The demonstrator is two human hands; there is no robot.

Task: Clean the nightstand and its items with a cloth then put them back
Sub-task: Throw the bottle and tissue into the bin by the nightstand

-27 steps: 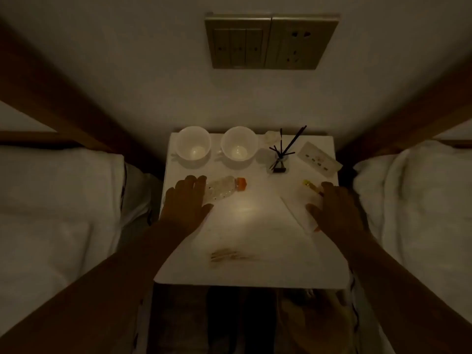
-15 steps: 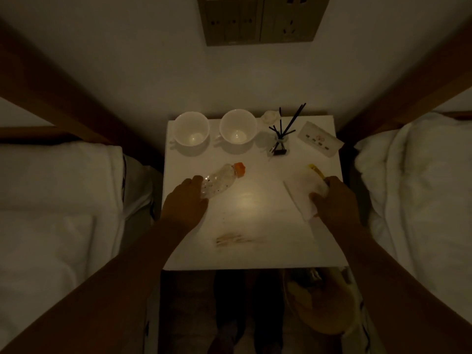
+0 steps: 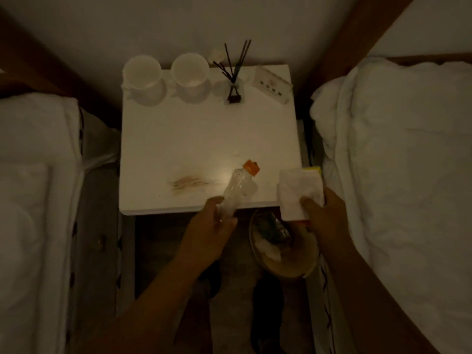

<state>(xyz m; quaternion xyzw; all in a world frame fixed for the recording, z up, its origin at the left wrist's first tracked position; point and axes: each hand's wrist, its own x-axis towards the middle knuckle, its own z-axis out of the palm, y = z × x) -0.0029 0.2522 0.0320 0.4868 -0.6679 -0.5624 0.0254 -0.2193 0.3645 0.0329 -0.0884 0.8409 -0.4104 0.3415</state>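
Observation:
The white nightstand (image 3: 194, 129) stands between two beds, with a reddish smear (image 3: 190, 182) near its front edge. My left hand (image 3: 213, 226) grips the base of a clear plastic bottle (image 3: 238, 189) with an orange cap, lifted over the front edge. My right hand (image 3: 328, 221) holds a folded white cloth (image 3: 298, 192) with a yellow item under it, at the front right corner. Two white cups (image 3: 141, 72) (image 3: 190, 71), a reed diffuser (image 3: 233, 80) and a small white card (image 3: 272, 85) line the back.
White bedding lies on the left (image 3: 33, 200) and on the right (image 3: 398, 162). A round bin (image 3: 282, 254) with rubbish sits on the floor below the nightstand's front right corner. Dark wooden headboards (image 3: 357, 29) flank the wall.
My left hand has picked up the bottle and drawn it to the front edge. My right hand has lifted the cloth and pulled it back. The camera now looks further down.

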